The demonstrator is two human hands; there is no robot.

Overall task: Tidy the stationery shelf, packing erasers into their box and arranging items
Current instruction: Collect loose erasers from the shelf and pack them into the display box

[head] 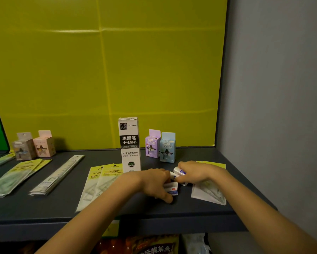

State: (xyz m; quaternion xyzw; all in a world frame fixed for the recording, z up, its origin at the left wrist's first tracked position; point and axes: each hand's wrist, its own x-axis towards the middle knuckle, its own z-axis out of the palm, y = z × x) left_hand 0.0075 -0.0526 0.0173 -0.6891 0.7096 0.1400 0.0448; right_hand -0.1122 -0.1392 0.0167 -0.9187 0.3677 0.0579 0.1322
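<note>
While four small boxes [152,143] and one tall box [129,143] stand toward the back edge of the shelf [44,208], the left hand [154,182] and right hand [196,171] each hold two erasers [172,187] in a closed grip toward its right edge.

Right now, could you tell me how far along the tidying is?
Arranged: the tall refill box and small boxes stand upright. In hand: the left hand and right hand each grip white erasers. Remaining: boxing them; no eraser box is visible, and the ruler packs lie askew.
</note>
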